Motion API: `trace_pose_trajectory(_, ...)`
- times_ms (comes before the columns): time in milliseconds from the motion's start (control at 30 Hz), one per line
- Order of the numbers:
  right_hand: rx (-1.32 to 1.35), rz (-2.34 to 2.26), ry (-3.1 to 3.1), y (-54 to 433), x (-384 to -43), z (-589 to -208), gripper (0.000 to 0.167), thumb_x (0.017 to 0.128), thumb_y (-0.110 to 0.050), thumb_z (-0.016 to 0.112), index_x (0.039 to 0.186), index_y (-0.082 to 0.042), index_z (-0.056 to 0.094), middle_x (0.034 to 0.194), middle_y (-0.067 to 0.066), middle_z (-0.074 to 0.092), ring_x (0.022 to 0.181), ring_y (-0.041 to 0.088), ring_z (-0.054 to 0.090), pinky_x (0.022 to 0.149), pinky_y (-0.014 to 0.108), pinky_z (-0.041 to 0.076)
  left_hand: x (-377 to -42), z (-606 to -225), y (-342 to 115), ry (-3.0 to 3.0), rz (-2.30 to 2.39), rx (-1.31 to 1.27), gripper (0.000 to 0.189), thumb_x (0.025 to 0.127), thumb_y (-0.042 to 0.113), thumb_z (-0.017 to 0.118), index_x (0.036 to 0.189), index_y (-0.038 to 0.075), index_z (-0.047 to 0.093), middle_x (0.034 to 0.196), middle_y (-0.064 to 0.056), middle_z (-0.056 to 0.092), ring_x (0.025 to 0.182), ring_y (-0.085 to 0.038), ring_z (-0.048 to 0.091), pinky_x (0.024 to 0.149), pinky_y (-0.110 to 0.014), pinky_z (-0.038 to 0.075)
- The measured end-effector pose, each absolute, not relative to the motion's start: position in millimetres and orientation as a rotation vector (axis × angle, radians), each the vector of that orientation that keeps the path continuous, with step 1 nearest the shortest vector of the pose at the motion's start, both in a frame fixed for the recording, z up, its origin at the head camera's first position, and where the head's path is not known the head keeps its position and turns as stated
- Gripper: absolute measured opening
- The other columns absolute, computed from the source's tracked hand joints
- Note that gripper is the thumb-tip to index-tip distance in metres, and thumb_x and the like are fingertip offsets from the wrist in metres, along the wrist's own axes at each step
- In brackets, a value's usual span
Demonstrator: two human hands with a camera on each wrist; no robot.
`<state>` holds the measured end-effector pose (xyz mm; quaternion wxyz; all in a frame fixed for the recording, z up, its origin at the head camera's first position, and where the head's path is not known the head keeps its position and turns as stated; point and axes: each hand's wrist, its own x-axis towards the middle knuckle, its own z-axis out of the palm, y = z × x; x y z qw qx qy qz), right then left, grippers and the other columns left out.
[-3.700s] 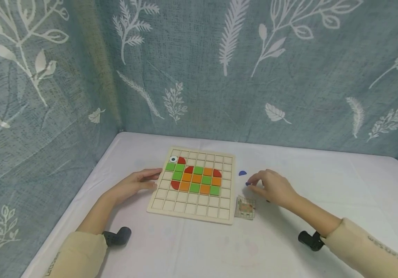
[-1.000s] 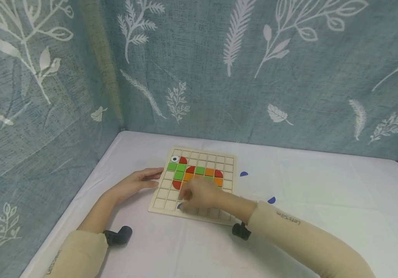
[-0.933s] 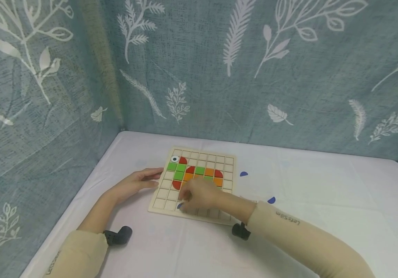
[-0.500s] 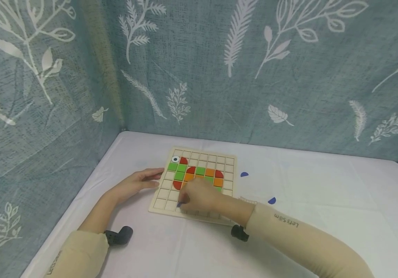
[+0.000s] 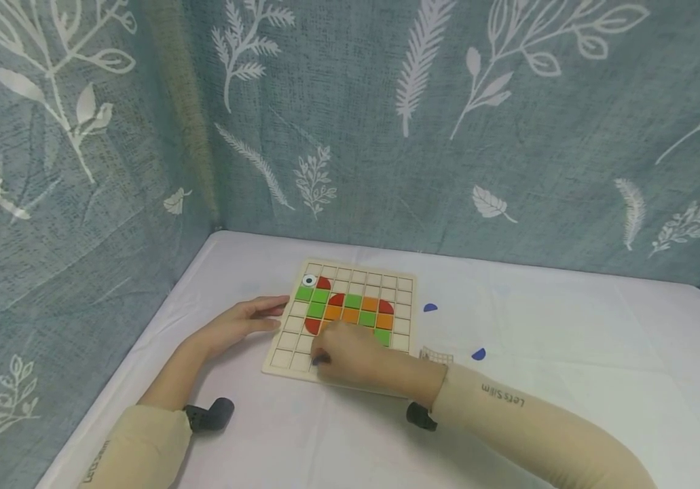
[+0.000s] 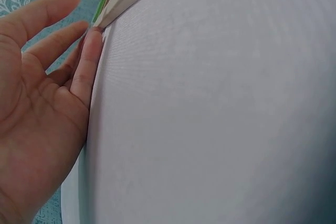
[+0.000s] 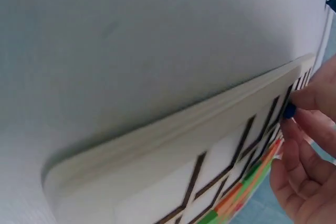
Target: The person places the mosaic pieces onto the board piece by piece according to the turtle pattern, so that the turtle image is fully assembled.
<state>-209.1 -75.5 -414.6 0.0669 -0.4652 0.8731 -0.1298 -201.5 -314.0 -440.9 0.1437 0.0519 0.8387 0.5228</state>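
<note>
A wooden grid board (image 5: 278, 371) lies on the white table, with green, orange and red tiles and a white eye tile (image 5: 309, 280) set in its cells. My left hand (image 5: 240, 322) rests along the board's left edge, fingers mostly straight. In the left wrist view the fingertips of that hand (image 6: 42, 93) touch the board's side. My right hand (image 5: 352, 350) is over the near rows, pinching a small blue tile (image 7: 289, 110) between thumb and finger close to the grid. Its sleeve and palm hide some lower cells.
Two loose blue rounded tiles, one farther back (image 5: 430, 308) and one nearer (image 5: 479, 354), lie right of the board. A small pattern card (image 5: 438, 356) sits partly under the right wrist. A patterned curtain (image 5: 350, 136) stands behind the table.
My right hand has come left from the table's right side with the blue tile to the board's near rows. Lately it has shifted only slightly there. The left hand has stayed at the edge.
</note>
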Motion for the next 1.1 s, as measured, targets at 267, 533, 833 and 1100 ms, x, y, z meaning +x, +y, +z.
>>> trace_pose_trajectory(267,-1.538,-0.266,2.647,-75.9,-204.3,-411.2,0.014,0.079,-0.009,0.067,0.091,-0.015,0.073,0.088,-0.006,0.067,0.083,0.005,0.058,0.074,0.012,0.051,-201.7,-439.9,-314.1,2.415,1.518,0.152,0.06,0.088,0.02,0.06,0.141,0.005,0.037,0.143,-0.018,0.037,0.132,-0.035,0.033,0.111,-0.053,0.024)
trace_pose_trajectory(533,-1.403,-0.428,2.573,-75.6,-209.1,-408.1,0.014,0.078,-0.005,0.066,0.089,-0.012,0.072,0.085,-0.006,0.065,0.077,0.005,0.054,0.069,0.011,0.049,-202.3,-440.3,-314.0,2.421,1.512,0.175,0.06,0.088,0.021,0.06,0.141,0.004,0.037,0.143,-0.019,0.037,0.132,-0.035,0.033,0.111,-0.053,0.024)
trace_pose_trajectory(833,-1.214,-0.635,2.548,-75.1,-224.5,-414.0,0.009,0.08,-0.006,0.069,0.088,-0.009,0.071,0.085,-0.001,0.069,0.079,0.007,0.06,0.071,0.012,0.05,-201.8,-441.4,-314.2,2.411,1.516,0.167,0.061,0.088,0.022,0.06,0.141,0.005,0.037,0.144,-0.018,0.036,0.132,-0.035,0.033,0.111,-0.053,0.024)
trace_pose_trajectory(1100,-1.183,-0.656,2.536,-72.4,-225.8,-414.5,0.019,0.076,-0.013,0.075,0.094,-0.011,0.073,0.082,-0.005,0.068,0.072,0.003,0.056,0.065,0.01,0.048,-201.3,-440.0,-313.9,2.421,1.497,0.164,0.06,0.088,0.023,0.06,0.141,0.006,0.037,0.144,-0.017,0.036,0.132,-0.035,0.033,0.111,-0.053,0.024)
